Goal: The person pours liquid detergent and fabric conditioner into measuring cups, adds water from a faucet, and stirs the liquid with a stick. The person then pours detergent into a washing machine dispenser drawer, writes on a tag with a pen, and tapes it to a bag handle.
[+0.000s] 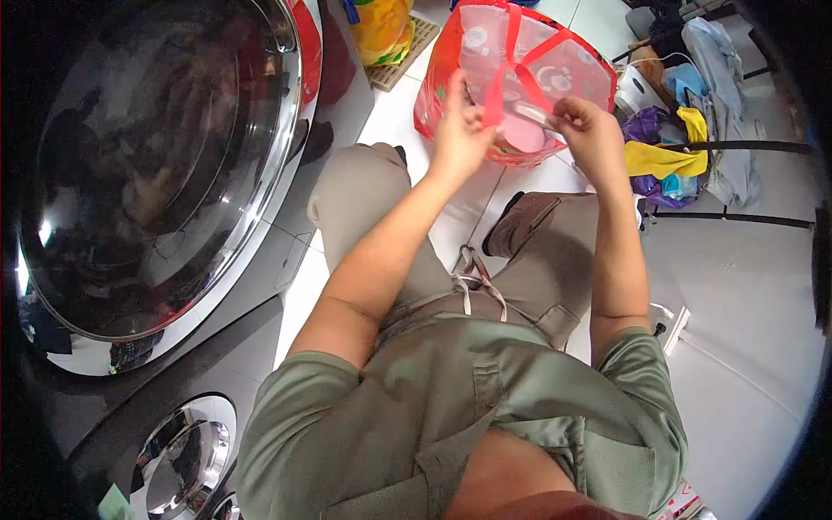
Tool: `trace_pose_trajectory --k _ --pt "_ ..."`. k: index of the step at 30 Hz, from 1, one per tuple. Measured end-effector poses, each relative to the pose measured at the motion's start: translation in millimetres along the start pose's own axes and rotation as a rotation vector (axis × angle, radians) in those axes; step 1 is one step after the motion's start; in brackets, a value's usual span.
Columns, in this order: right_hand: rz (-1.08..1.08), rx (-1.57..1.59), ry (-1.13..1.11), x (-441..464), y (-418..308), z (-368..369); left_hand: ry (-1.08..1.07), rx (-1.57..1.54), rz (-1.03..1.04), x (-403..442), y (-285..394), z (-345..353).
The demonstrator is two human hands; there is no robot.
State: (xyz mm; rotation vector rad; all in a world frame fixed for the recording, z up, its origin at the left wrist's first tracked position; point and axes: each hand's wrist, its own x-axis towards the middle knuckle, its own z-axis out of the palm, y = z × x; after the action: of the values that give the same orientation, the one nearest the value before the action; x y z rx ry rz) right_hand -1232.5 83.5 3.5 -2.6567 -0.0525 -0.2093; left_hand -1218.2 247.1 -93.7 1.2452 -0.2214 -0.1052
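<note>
A red bag (440,74) with a pale inner side and red strap handles (511,48) stands on the floor in front of me. My left hand (462,132) is over its near left side, fingers spread and slightly blurred, beside a hanging strap; whether it touches the strap I cannot tell. Above the near right rim, my right hand (591,134) pinches the end of a small, thin, whitish piece (531,112) whose kind is not plain. Below that piece, a round pink thing (523,134) shows in the bag.
A large washing machine with a round glass door (165,173) fills the left side. A yellow bag (383,30) stands at the back. To the right, yellow cloth (667,160) and other fabrics hang on a dark rack (745,146). A white plug strip (678,329) lies lower right.
</note>
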Motion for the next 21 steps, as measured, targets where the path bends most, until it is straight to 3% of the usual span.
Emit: trace_pose_trajectory --k 2,4,6,7,9,21 --pt "0.017 0.037 -0.007 -1 10 -5 0.129 -0.169 0.085 7 2 -5" --pt "-0.004 0.283 -0.098 -3 16 -5 0.078 -0.072 0.062 11 -16 -11" --pt "-0.02 0.219 -0.126 -5 8 -4 0.077 0.27 -0.045 9 -21 -11" --pt "-0.019 0.201 -0.139 -6 1 -3 0.074 0.27 -0.047 9 -20 -9" --pt "-0.013 0.112 -0.147 -5 -13 0 0.046 -0.037 -0.009 9 -16 -4" --pt "-0.113 -0.206 -0.16 13 -32 23 0.05 -0.161 -0.038 5 -3 -1"
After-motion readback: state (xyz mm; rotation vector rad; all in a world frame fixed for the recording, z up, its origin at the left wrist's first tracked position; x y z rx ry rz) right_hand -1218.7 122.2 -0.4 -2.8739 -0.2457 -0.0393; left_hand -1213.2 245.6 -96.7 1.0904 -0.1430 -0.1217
